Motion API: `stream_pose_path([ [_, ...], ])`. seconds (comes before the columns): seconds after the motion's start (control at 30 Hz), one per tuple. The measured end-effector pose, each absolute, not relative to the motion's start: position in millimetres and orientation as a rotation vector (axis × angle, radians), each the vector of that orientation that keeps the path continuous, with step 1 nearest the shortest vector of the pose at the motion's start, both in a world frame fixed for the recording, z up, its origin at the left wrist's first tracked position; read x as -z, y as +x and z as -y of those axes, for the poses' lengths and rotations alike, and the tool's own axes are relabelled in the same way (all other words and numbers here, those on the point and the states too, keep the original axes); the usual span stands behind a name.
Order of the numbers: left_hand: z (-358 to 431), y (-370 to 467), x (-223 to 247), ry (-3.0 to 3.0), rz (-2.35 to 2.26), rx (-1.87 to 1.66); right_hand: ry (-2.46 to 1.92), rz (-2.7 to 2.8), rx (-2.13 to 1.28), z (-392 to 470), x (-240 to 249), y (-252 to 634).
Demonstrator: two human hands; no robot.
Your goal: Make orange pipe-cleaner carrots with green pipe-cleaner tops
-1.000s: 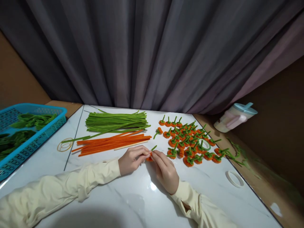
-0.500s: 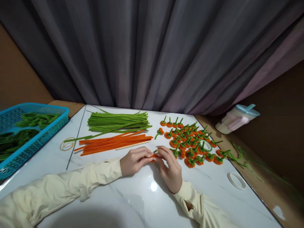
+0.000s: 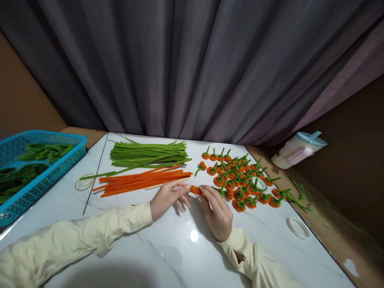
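Between the fingertips of my right hand [image 3: 218, 212] is a small orange coiled piece [image 3: 195, 190], held above the white marbled table. My left hand [image 3: 169, 199] is just left of it with fingers apart, its fingertips close to the piece; whether they touch is unclear. Orange fuzzy stems [image 3: 144, 181] lie behind my left hand, with a thin pale stick [image 3: 153, 186] along their front edge. Farther back is a bundle of green fuzzy stems [image 3: 148, 153]. Several small orange pumpkin shapes with green stalks [image 3: 234, 174] stand grouped to the right of my right hand.
A blue basket [image 3: 69, 158] with green pieces sits at the far left, near yellowish rings [image 3: 84, 182]. Green-edged tape [image 3: 258, 184] lies among the pumpkins; a white ring [image 3: 298, 228] lies at right. A lidded cup [image 3: 297, 150] stands at the back right.
My left fingers have opened and drawn back from the orange piece. My right hand keeps it, now raised slightly and more visible as a coil.
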State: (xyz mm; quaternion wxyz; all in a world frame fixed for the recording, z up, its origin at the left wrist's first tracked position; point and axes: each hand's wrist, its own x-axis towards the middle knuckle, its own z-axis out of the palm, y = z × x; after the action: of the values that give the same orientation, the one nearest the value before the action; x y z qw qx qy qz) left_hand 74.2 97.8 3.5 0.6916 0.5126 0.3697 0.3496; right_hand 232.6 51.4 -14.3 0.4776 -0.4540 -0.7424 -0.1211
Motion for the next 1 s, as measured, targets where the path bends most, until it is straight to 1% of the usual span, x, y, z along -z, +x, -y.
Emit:
stream_pose_path([
  [0.1, -99, 76, -3, 0.982, -0.688, -0.687, -1.080, 1.965, 0.282, -50, 20, 235],
  [0.2, -102, 74, -2, 0.925, -0.684, -0.724, -1.061, 2.054, 0.193, -51, 19, 236],
  [0.5, -104, 74, 0, 0.960, -0.797, -0.790, -1.111, 1.861, -0.098, -56, 8, 232],
  [0.73, -111, 71, 0, 0.869, -0.584, -0.681, -1.012, 1.879, -0.306, -52, 4, 232],
  [0.83, -114, 70, -1, 0.830, -0.539, -0.638, -1.055, 1.844, -0.332, -50, 0, 230],
  [1.0, -112, 70, -5, 0.868, -0.554, -0.621, -1.121, 1.843, -0.278, -51, 0, 230],
])
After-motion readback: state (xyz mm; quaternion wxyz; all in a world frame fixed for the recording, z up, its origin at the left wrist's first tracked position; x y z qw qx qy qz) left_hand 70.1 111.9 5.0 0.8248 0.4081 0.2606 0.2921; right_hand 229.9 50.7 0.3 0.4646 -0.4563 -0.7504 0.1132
